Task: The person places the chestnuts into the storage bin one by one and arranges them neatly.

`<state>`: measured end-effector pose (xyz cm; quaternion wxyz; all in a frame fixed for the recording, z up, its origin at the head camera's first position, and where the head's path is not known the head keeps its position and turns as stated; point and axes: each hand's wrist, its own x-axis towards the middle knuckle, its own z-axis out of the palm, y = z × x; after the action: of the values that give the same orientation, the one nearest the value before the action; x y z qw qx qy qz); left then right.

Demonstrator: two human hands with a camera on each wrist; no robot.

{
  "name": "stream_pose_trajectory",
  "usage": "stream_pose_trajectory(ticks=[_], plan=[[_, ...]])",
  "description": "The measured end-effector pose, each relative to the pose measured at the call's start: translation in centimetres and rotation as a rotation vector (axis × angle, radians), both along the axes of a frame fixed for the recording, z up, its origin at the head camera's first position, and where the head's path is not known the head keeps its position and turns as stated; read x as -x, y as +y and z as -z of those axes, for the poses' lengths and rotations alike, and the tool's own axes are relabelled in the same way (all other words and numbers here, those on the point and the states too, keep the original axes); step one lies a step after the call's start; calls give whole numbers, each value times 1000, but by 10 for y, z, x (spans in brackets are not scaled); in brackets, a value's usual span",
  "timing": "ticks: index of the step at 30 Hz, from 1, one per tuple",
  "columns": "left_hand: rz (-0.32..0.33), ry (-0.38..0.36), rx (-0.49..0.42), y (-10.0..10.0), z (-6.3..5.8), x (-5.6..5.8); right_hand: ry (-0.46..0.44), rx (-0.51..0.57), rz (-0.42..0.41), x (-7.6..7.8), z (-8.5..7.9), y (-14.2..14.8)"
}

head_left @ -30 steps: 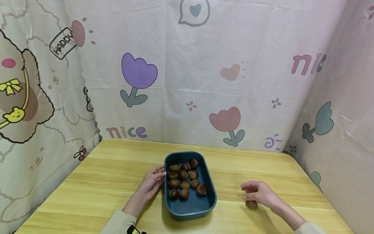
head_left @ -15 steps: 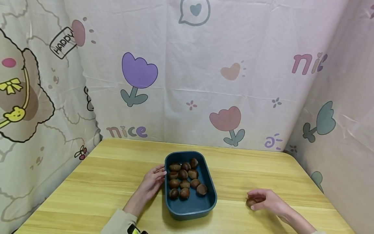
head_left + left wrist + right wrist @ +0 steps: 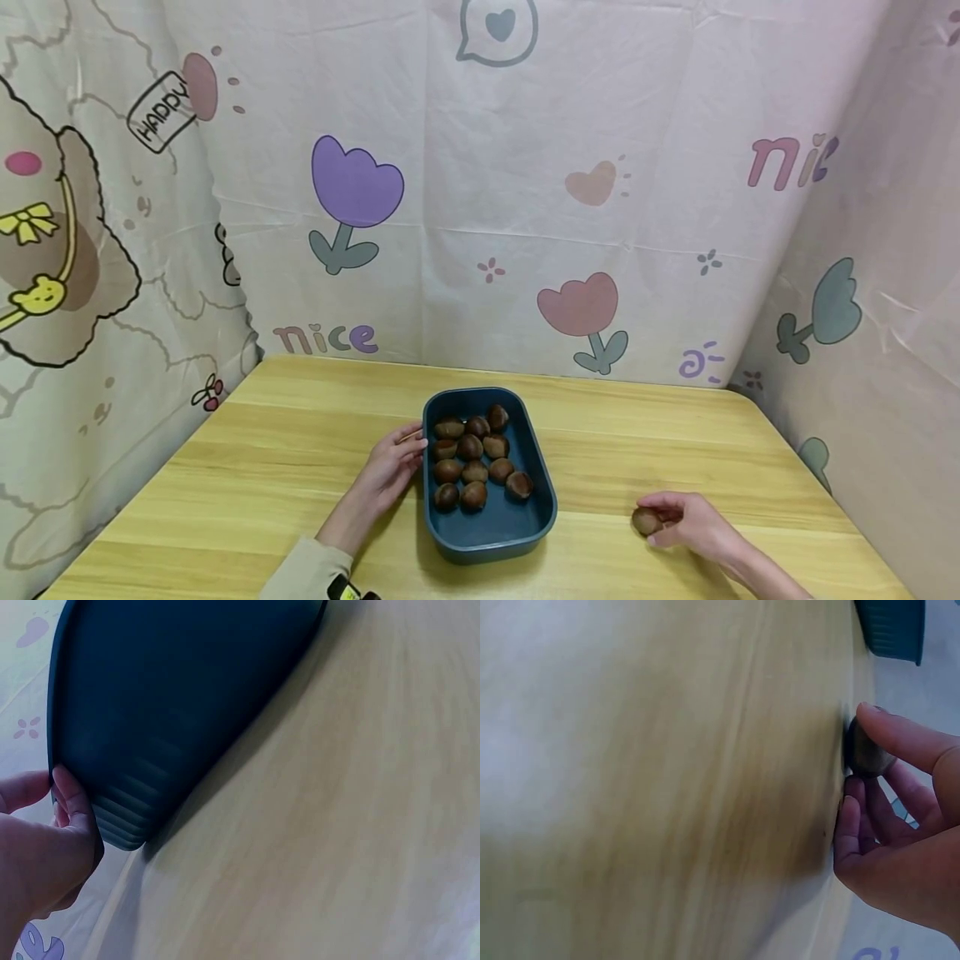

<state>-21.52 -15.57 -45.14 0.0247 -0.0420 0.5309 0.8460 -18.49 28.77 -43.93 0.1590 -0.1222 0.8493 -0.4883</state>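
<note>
A dark blue rectangular box (image 3: 498, 525) stands on the table, holding several brown chestnuts (image 3: 474, 472) toward its far and left side. My left hand (image 3: 390, 473) rests its fingertips against the box's left wall and rim; in the left wrist view, two fingers (image 3: 72, 799) meet the rim. Out to the right, my right hand (image 3: 690, 525) pinches a single chestnut (image 3: 645, 522) between thumb and fingers at the tabletop. Close up in the right wrist view, the thumb (image 3: 900, 735) lies over that chestnut (image 3: 868, 754), and the other fingers bend beneath it.
The light wood table (image 3: 300, 433) carries the box near its middle. A printed cloth (image 3: 480, 208) hangs behind the table and along both sides. The box's near end shows bare floor. A dark and yellow item (image 3: 345, 588) sits at the left sleeve.
My right hand has come down and slightly right onto the loose chestnut and now pinches it. The left hand and the box have stayed in place.
</note>
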Motion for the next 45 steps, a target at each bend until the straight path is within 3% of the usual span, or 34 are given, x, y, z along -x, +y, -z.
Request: stream_pose_trajectory(ticks=[9,19,26,37,45], plan=[[-14,-4,1,-1,-1,-1,24,-54,15,3,0,-4],[-14,-5,-4,1,0,-2,31,-44,-34,10,-5,-24],[-15,-8,-20,2,-1,-1,49,-40,-83,19,-20,-50],[-9,8,-8,1,-1,-1,161,-73,-154,32,-54,-90],[-13,-8,-2,1,-2,-1,232,-104,-232,35,-67,-121]])
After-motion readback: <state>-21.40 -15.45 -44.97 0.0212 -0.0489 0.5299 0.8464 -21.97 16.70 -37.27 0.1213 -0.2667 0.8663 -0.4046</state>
